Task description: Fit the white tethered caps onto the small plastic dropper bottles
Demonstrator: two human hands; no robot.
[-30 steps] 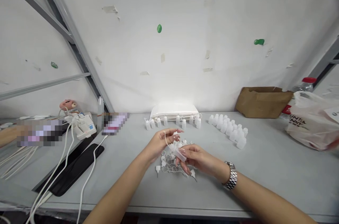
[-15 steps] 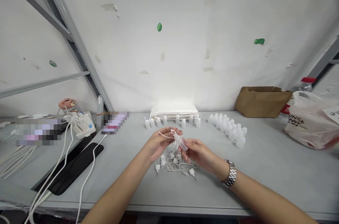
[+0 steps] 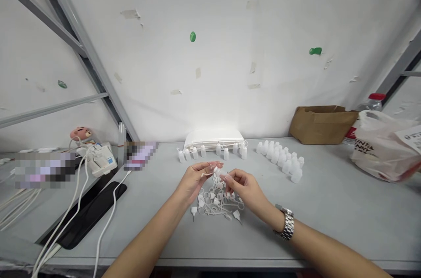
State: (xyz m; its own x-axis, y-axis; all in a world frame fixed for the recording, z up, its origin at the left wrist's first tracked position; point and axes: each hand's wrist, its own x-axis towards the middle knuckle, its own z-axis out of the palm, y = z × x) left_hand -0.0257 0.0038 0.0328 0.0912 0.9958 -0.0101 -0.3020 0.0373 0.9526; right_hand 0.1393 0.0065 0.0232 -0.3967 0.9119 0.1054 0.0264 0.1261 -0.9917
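In front of me, my left hand [image 3: 195,181] pinches the white cap end of a small translucent squeeze bottle, and a thin white strap loops out beside the fingers. My right hand [image 3: 243,187] has its fingertips closed on the body of the same squeeze bottle [image 3: 221,173], which is mostly hidden by the fingers. Beneath both hands lies a loose pile of white needle-tip caps [image 3: 215,201] with ring straps. Behind them, several small bottles with caps [image 3: 226,154] stand in an uneven row. To the right, bottles without strapped caps [image 3: 287,166] stand grouped in slanting rows.
A white stack [image 3: 213,137] rests against the wall. On the right are a brown paper bag [image 3: 324,126], a red-capped bottle [image 3: 373,101] and a plastic bag [image 3: 378,151]. A black phone-like slab [image 3: 95,212], white cables, a power strip [image 3: 101,159] and a blurred screen [image 3: 140,155] lie left.
The held bottle has turned and is more covered by my fingers. My right hand's fingers have curled closer around it. The whole view has shifted slightly.
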